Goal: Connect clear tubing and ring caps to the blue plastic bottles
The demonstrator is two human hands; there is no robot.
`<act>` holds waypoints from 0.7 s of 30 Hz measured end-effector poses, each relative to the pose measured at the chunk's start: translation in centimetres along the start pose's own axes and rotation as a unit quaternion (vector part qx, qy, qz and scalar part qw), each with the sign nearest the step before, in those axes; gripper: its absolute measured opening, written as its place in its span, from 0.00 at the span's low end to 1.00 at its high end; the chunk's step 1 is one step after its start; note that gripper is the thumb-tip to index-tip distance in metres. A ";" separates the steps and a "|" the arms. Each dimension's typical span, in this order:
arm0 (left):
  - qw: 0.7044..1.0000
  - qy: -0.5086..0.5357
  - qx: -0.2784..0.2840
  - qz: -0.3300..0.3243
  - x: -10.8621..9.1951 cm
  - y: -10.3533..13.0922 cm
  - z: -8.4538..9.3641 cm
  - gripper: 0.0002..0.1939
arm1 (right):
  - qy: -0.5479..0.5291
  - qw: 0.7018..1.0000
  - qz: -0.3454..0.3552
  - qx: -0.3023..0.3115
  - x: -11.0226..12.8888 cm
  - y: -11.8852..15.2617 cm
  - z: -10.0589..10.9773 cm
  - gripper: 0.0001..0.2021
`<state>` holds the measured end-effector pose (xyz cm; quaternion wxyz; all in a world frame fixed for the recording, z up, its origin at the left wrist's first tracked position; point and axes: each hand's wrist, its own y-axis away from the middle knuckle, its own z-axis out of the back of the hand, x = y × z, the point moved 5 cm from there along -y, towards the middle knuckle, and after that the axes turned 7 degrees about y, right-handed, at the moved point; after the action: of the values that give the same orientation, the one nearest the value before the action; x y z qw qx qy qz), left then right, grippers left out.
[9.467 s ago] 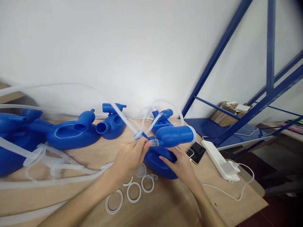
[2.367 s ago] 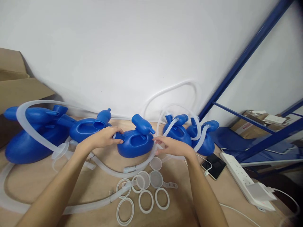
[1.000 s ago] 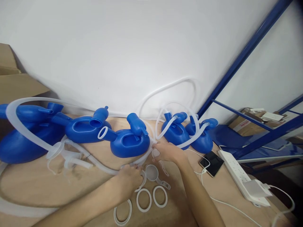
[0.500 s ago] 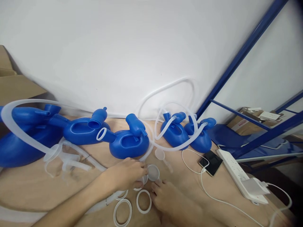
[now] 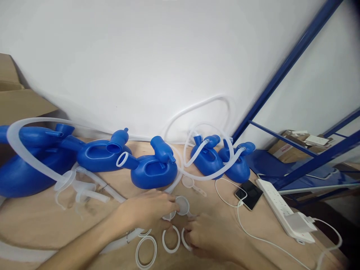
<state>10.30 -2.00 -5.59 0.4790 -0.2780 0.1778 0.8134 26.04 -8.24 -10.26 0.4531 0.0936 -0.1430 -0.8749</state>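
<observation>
White ring (image 5: 182,237) sits partly under my right hand (image 5: 206,234), can't tell if pinched, left hand (image 5: 152,209) curls over a clear lid (image 5: 170,216), hold also unclear; ring looks light, slightly springy, best pinched across the rim.

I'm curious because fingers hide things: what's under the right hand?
One side of the rightmost white ring shows from under the right hand; the hand covers the rest. Whatever else lies beneath can't be seen.
</observation>
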 end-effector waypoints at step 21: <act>0.856 0.002 -0.505 0.106 9.4 5.0 13.0 0.23 | -0.429 0.796 -0.185 -0.385 -12.2 -10.9 8.9 0.42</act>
<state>-1.39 9.23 -1.20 0.1834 -0.4633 -0.2284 0.8364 22.06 9.21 -5.16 0.1737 -0.4487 0.0462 -0.8754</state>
